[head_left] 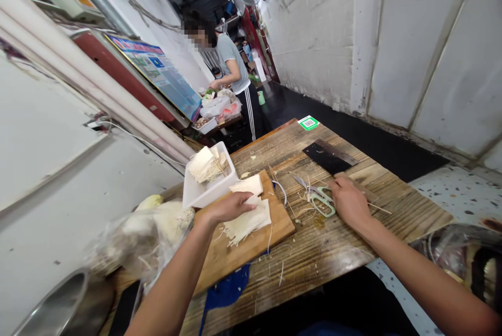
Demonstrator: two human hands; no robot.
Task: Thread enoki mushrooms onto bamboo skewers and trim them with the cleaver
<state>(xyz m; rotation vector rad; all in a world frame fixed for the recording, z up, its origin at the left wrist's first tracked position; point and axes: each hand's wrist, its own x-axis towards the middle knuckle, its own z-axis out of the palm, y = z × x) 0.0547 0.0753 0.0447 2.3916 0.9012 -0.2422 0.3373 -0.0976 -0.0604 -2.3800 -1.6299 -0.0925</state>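
Note:
My left hand [229,206] rests on a flat sheaf of pale enoki mushrooms [249,223] lying on a wooden cutting board [243,247], fingers curled over its top edge. A second pale bunch [248,185] lies at the board's far end. My right hand [349,202] lies on the wooden table [353,242] with its fingers curled down beside green-handled scissors [319,201], touching their handles. A black cleaver [329,157] lies just beyond that hand. A white tray [207,189] left of the board holds more cut mushrooms.
A clear plastic bag of mushrooms [149,234] sits at the table's near left, a metal bowl [58,304] below it. Another bowl under plastic [466,257] is at the right. Farther back a person in a grey shirt [237,79] works at another table. A green QR sticker [308,123] marks the far corner.

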